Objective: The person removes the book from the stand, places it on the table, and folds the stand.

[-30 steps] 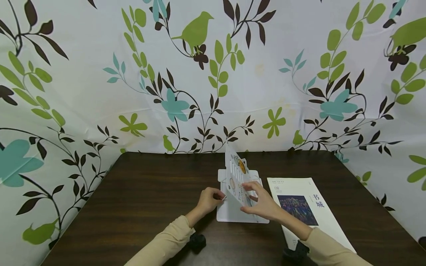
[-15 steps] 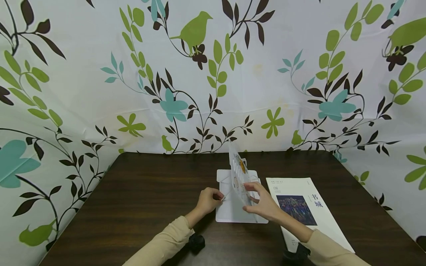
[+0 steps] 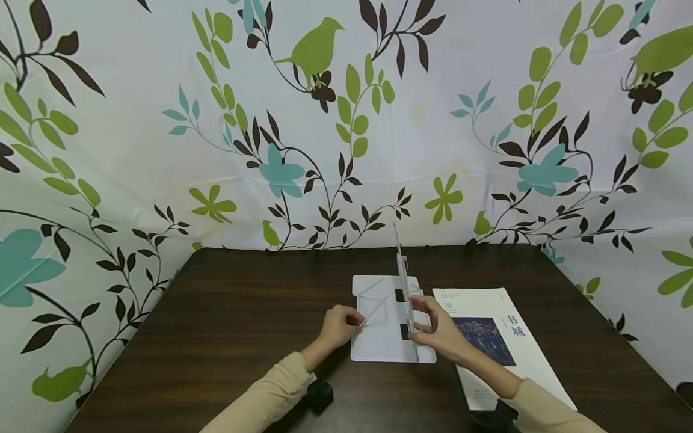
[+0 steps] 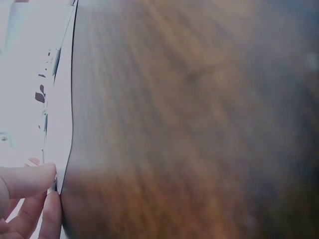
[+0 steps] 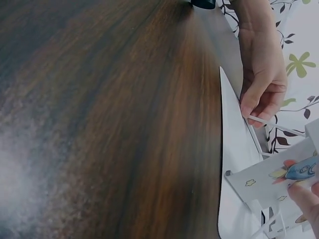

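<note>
White stand (image 3: 379,346) lies between the hands (image 3: 338,326) (image 3: 441,331), left pinching rod (image 3: 376,310), right gripping upright panel (image 3: 403,272).

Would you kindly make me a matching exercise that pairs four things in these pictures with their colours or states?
1. Left hand
2. Right hand
3. Book
4. Table

A. Dark brown
B. Holding the raised panel
C. White, with a dark blue picture
D. Pinching a thin rod

Pairs: 1-D, 2-B, 3-C, 4-A
</note>
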The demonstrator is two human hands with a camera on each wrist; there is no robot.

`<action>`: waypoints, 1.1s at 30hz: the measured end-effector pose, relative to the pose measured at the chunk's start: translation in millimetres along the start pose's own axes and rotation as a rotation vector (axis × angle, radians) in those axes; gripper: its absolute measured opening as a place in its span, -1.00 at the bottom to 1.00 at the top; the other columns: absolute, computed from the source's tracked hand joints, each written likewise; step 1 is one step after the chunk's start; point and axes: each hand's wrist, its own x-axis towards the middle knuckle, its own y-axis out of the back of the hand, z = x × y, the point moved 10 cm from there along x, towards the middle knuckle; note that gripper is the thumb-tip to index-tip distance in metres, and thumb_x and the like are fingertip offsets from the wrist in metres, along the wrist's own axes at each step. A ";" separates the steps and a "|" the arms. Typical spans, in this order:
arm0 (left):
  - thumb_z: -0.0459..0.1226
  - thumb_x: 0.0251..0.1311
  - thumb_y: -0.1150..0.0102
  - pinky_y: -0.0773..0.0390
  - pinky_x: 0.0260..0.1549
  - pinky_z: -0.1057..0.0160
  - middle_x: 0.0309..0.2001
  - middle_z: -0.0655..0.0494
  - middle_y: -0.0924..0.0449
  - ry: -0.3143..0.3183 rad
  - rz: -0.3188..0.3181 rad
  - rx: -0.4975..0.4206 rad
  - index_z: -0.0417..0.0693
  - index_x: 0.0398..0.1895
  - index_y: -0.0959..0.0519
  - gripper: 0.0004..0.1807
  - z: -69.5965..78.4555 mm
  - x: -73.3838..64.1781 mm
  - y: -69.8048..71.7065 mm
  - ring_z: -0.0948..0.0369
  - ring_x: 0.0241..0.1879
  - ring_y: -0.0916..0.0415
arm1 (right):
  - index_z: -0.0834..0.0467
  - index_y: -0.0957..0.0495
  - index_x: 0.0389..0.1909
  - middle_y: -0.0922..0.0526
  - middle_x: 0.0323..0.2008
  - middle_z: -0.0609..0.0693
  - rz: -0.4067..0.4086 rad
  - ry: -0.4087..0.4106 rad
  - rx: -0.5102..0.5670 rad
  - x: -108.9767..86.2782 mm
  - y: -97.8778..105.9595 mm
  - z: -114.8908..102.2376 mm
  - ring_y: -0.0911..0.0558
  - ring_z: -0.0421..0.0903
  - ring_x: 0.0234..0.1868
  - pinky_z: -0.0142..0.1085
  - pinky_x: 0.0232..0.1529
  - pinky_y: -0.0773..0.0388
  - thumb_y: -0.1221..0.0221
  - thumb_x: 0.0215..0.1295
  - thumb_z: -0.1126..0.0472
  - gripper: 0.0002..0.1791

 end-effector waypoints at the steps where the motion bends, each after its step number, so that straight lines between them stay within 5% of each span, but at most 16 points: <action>1: -0.57 -0.22 -0.29 -0.47 -0.55 0.43 -0.56 0.01 -0.62 0.000 -0.001 0.001 -0.29 -0.54 -0.64 -0.88 0.0 0.0 0.0 0.22 -0.52 -0.53 | 0.41 -0.19 0.15 -0.26 0.11 0.37 0.003 -0.011 -0.002 -0.7 1.1 0.8 -0.27 0.30 0.14 0.10 0.02 -0.38 -0.17 -0.09 0.47 -0.31; 33: -0.52 -0.23 -0.33 -0.46 -0.50 0.40 -0.54 0.03 -0.65 -0.043 -0.001 0.066 -0.23 -0.54 -0.68 -0.88 3.1 2.5 0.4 0.17 -0.46 -0.56 | 0.44 -0.13 0.18 -0.30 0.10 0.37 0.033 -0.035 -0.065 -5.1 6.9 4.4 -0.33 0.22 0.11 0.16 -0.01 -0.37 -0.19 -0.08 0.34 -0.26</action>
